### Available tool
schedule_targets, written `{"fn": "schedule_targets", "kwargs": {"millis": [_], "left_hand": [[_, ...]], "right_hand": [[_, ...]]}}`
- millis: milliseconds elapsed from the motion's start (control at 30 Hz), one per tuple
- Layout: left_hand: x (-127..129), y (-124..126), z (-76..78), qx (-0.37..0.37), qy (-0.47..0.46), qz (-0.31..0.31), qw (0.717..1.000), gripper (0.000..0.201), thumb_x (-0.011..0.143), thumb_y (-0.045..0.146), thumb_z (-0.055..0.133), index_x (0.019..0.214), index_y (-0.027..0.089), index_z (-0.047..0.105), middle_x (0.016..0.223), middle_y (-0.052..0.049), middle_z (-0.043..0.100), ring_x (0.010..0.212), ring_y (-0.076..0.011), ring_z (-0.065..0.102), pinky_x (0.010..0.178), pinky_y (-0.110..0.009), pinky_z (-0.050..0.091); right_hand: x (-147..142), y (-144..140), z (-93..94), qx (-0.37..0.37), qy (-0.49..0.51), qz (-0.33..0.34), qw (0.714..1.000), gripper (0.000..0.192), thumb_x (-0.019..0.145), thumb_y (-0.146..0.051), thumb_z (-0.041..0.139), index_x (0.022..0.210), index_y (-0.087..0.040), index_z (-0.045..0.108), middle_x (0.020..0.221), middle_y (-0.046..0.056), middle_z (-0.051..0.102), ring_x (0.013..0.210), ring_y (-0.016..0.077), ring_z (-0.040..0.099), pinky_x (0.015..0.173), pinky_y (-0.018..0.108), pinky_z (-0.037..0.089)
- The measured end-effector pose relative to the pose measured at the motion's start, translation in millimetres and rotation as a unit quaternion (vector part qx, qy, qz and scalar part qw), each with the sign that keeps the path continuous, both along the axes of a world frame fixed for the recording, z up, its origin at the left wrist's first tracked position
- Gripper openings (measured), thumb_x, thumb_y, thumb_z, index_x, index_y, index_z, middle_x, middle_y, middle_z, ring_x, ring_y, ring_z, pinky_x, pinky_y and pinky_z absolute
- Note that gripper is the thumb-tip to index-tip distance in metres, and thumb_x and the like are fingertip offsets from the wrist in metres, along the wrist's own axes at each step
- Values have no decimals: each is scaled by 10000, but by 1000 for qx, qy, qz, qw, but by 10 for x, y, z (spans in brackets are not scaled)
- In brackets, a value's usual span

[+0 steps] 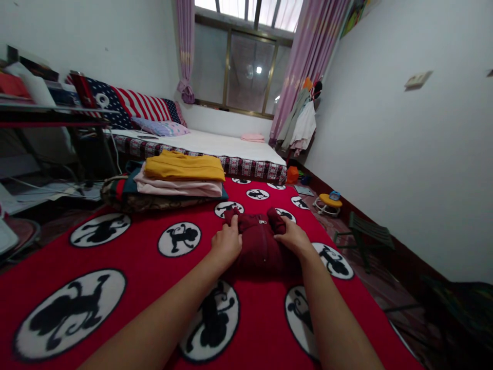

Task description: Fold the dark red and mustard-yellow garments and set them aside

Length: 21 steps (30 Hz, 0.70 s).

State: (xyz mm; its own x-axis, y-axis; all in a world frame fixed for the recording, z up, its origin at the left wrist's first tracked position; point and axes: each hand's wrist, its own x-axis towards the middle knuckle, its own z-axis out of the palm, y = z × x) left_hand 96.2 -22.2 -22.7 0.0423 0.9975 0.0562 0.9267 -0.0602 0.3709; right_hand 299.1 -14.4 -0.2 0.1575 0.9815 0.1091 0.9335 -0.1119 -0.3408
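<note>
A dark red garment [258, 252] with a short zip down its middle lies folded into a compact bundle on the red blanket [146, 293] with monkey prints. At the bundle's far left corner, my left hand [228, 241] has its fingers closed on the cloth. My right hand [295, 236] pinches the far right corner, thumb and fingers around a fold. The zip pull shows between the two hands. Beyond my left hand is a stack of folded clothes, with a yellow garment [185, 165] on top and a pale pink one [179, 186] under it.
A cluttered desk [50, 117] stands at the left. Past the blanket is a bed or couch with a white cover [215, 142]. On the right floor are a yellow stool [329, 200] and a dark green folding stool [365, 231]. Clothes [304, 126] hang by the curtain.
</note>
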Motion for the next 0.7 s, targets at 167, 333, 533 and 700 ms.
{"fn": "schedule_targets", "kwargs": {"millis": [167,333,533,700], "left_hand": [[82,-84,-50,37,21,-30,999,611,908,215,415,1500,283,279,1179,-154,586,930,-300,673,797,-399,520],[-10,-58,-39,133,-131,-50,981,536,892,233,493,1414,321,406,1214,-76,624,1020,-259,652,858,-341,513],[-101,60,18,123,-236,-33,963,578,777,185,607,1339,256,493,1182,-58,682,1062,-277,647,897,-361,509],[-105,103,67,96,-293,-37,951,520,803,234,621,1315,212,531,1236,-78,658,1125,-247,620,980,-356,478]], "right_hand": [[-409,-137,133,2,-121,-34,992,493,826,-221,501,1314,-285,523,976,118,719,921,278,682,758,353,467],[-636,-275,308,65,-110,-19,992,465,868,-249,459,1321,-337,512,967,76,729,870,260,689,714,325,451],[-675,-378,455,39,-97,57,993,598,823,-537,564,1372,-321,467,1057,77,716,980,302,664,750,344,450],[-725,-439,345,-46,-113,147,982,1194,615,-710,679,1531,-137,172,1209,222,613,1093,374,602,838,405,446]]}}
